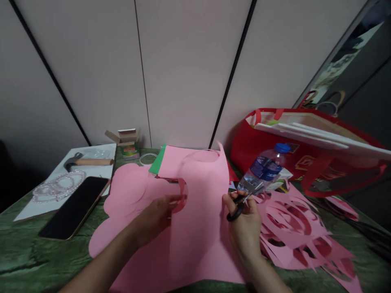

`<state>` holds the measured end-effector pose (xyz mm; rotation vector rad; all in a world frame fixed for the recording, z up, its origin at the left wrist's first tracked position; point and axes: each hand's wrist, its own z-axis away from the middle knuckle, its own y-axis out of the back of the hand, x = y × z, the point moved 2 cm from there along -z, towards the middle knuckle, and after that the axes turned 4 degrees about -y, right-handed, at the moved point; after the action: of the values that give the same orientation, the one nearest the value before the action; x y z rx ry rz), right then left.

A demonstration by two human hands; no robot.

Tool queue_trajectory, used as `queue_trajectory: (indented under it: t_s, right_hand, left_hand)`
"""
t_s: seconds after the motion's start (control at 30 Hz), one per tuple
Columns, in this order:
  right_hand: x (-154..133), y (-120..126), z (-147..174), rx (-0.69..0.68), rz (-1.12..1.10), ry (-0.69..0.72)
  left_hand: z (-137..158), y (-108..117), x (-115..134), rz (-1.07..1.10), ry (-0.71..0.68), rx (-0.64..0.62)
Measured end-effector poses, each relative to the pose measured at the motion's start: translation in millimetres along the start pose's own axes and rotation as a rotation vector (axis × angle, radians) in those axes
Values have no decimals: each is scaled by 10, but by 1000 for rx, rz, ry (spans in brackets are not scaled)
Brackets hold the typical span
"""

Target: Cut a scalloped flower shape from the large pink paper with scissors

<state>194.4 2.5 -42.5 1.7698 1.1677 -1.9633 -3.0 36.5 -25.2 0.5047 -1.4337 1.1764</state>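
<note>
A large sheet of pink paper (198, 211) curls upward in front of me, with a curved cut-out in its left edge. My left hand (160, 211) pinches the sheet by that curved edge. In my right hand (246, 221) is a pair of scissors (240, 207), its black handles around my fingers and its blades pointing up and right, away from the paper. My right thumb and fingertips are close to the sheet's right edge; whether they touch it I cannot tell. Left of the sheet lie several rounded pink paper pieces (126, 187).
Pink paper scraps (293, 224) are heaped at the right, beside a water bottle (264, 169) and a red bag (250, 142) holding white boards. At the left lie a phone (75, 207), a beaded strand (59, 187) and a hammer (88, 162). A small open box (128, 144) stands behind.
</note>
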Motion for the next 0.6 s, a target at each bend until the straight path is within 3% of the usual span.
queue_trajectory:
  t_s: [0.13, 0.23, 0.4, 0.5, 0.6]
  right_hand:
    - [11, 0, -43, 18, -40, -28]
    - [30, 18, -75, 41, -67, -19]
    - [25, 49, -93, 56, -70, 22]
    - [-54, 16, -61, 15, -20, 52]
    - [-222, -35, 2, -22, 110, 200]
  left_hand:
    - [98, -23, -16, -216, 85, -109]
    - [82, -47, -50, -219, 141, -167]
    - [-53, 16, -109, -39, 40, 194]
    - [-79, 36, -145, 6, 21, 249]
    - [-80, 62, -171, 35, 6, 291]
